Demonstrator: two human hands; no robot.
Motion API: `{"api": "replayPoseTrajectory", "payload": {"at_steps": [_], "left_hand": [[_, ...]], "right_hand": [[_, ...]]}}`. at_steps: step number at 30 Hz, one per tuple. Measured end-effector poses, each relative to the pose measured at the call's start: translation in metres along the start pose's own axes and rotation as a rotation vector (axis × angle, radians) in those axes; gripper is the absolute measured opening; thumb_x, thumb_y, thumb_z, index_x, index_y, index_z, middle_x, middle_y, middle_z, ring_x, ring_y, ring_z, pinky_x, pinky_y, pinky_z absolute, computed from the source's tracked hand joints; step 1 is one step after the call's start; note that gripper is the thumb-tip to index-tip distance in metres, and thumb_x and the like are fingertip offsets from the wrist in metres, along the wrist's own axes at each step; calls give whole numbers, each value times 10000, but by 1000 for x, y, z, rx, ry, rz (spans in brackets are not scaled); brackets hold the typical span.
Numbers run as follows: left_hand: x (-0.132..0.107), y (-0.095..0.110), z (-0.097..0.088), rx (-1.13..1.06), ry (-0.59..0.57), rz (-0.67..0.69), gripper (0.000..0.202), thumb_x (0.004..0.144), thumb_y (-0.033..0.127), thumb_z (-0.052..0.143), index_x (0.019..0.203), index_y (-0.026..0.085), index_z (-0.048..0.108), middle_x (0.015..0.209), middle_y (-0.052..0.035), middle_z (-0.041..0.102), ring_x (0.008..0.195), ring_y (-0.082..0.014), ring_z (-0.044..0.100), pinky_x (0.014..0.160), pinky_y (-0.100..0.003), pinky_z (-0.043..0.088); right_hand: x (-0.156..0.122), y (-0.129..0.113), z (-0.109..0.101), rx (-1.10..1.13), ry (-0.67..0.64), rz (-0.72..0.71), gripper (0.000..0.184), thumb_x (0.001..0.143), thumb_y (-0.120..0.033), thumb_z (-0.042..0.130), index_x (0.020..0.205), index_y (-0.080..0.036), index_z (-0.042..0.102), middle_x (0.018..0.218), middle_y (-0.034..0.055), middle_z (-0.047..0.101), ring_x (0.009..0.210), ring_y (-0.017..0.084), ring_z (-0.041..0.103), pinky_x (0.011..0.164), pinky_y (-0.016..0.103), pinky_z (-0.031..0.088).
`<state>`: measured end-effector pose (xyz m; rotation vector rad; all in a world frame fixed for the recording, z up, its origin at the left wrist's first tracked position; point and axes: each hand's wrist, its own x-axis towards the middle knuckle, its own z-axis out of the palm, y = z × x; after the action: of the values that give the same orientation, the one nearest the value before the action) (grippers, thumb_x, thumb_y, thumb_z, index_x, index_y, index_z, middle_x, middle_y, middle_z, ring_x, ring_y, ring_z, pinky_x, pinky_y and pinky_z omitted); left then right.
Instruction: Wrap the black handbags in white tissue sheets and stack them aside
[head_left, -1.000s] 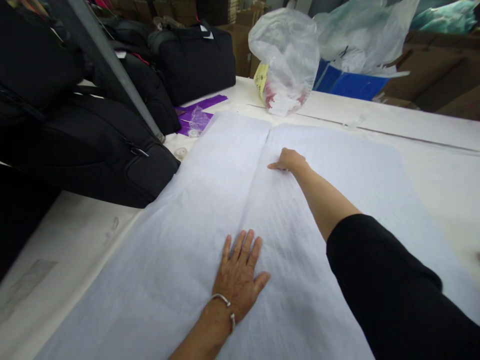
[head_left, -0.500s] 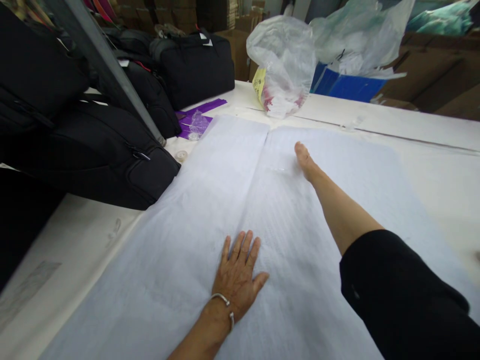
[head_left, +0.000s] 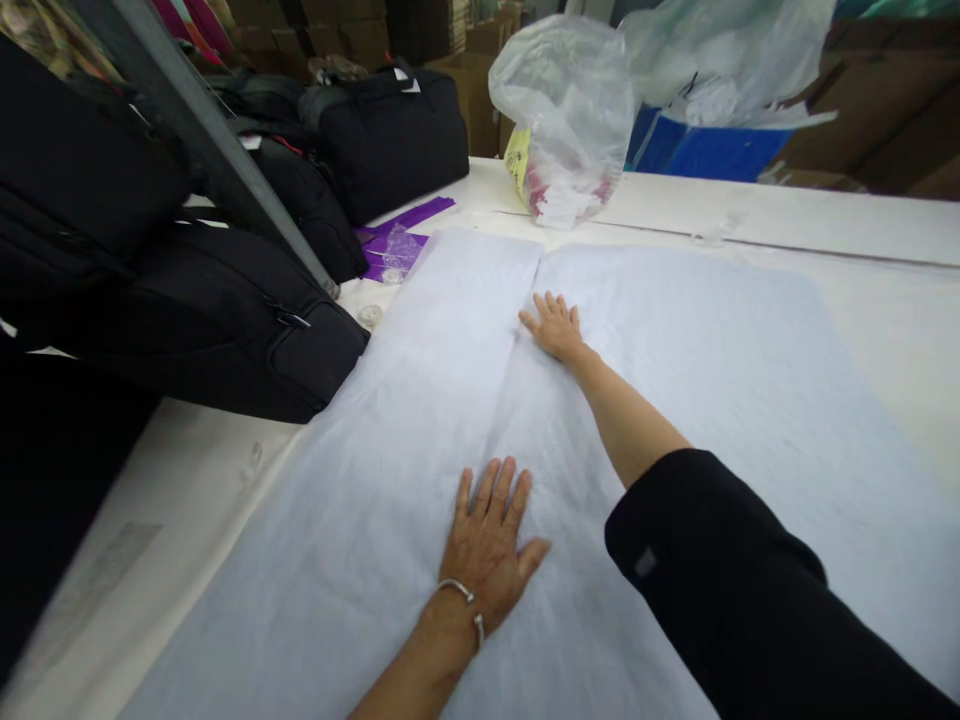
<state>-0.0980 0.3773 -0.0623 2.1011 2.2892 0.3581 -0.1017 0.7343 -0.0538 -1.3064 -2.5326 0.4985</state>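
A large white sheet of thin wrapping material (head_left: 675, 380) lies spread over the white table (head_left: 862, 220), with a seam where two edges meet running down its middle. My left hand (head_left: 491, 545), with a silver bracelet at the wrist, lies flat and open on the sheet near me, fingers spread. Further out along the seam, my right hand (head_left: 555, 327) rests flat and open on the sheet, arm stretched forward in a black sleeve. Neither hand holds anything.
Black bags (head_left: 217, 320) are stacked along the left, with a grey metal post (head_left: 217, 160) in front. Purple strips and a small clear bag (head_left: 394, 250) lie beyond them. A crumpled clear plastic bag (head_left: 570, 110) and a blue box (head_left: 705, 150) stand at the far edge.
My right hand has slid back left to the seam and now lies flat with fingers spread; half a second ago it reached further right. My left hand has stayed pressed in place.
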Motion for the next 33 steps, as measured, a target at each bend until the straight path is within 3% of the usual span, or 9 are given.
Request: {"api": "replayPoseTrajectory", "payload": {"at_steps": [3, 6, 16, 19, 21, 24, 27, 30, 33], "left_hand": [[0, 0, 2, -6, 20, -2, 700, 948, 535, 433, 1541, 233, 215, 1611, -63, 244, 1485, -271, 196, 1187, -576, 239], [1, 0, 5, -12, 41, -5, 679, 954, 525, 428, 1533, 224, 242, 1604, -67, 266, 1485, -262, 197, 1193, -567, 225], [15, 4, -18, -204, -192, -55, 687, 976, 578, 293, 1515, 152, 298, 1614, -122, 205, 1500, -281, 128, 1207, -563, 8], [30, -6, -45, -389, -370, -105, 674, 996, 571, 181, 1527, 161, 252, 1604, -130, 238, 1484, -291, 193, 1186, -574, 119], [27, -15, -71, -474, -330, -86, 702, 1004, 565, 132, 1532, 107, 202, 1614, -169, 181, 1489, -280, 172, 1185, -510, 170], [-19, -22, -107, -432, -258, 30, 703, 1001, 585, 164, 1529, 125, 227, 1627, -160, 135, 1498, -281, 114, 1188, -497, 148], [-117, -17, -122, -269, -294, 103, 651, 985, 592, 274, 1527, 230, 266, 1637, -104, 132, 1504, -290, 72, 1184, -564, 97], [-227, -10, -110, -144, -406, 146, 641, 962, 576, 373, 1524, 281, 278, 1638, -78, 140, 1507, -294, 52, 1177, -615, 29], [-291, -11, -90, -84, -464, 158, 678, 948, 546, 418, 1539, 264, 240, 1634, -64, 156, 1508, -288, 47, 1177, -617, -30]], "right_hand": [[-13, 7, -30, 395, 151, 80, 791, 960, -644, 53, 1540, -117, 165, 1605, 153, 158, 1482, 217, 135, 1198, 453, 167], [-78, 6, -65, 611, 298, 82, 787, 965, -625, 68, 1539, -93, 151, 1604, 145, 167, 1474, 179, 172, 1204, 402, 180], [-568, -21, -101, 118, -122, -28, 585, 966, -442, 444, 1521, -359, 280, 1566, 39, 303, 1438, 319, 267, 1169, 613, 239], [-672, -40, -100, -11, -124, 18, 633, 953, -430, 468, 1537, -346, 237, 1558, 65, 319, 1404, 354, 331, 1124, 631, 322], [-715, -51, -97, -73, -119, 25, 649, 955, -435, 462, 1545, -325, 213, 1562, 82, 308, 1407, 360, 324, 1118, 637, 321], [-755, -65, -84, -164, -112, -4, 656, 962, -454, 448, 1549, -309, 192, 1576, 101, 276, 1431, 358, 271, 1132, 640, 273], [-778, -73, -61, -256, -93, -9, 684, 961, -524, 413, 1551, -270, 180, 1572, 140, 272, 1439, 380, 237, 1112, 661, 260], [-791, -77, -38, -323, -91, 36, 736, 942, -595, 379, 1543, -208, 204, 1564, 183, 269, 1443, 409, 199, 1094, 690, 243], [-795, -79, -30, -357, -132, 78, 739, 930, -608, 376, 1524, -186, 255, 1568, 189, 255, 1450, 407, 173, 1098, 689, 228]]}}
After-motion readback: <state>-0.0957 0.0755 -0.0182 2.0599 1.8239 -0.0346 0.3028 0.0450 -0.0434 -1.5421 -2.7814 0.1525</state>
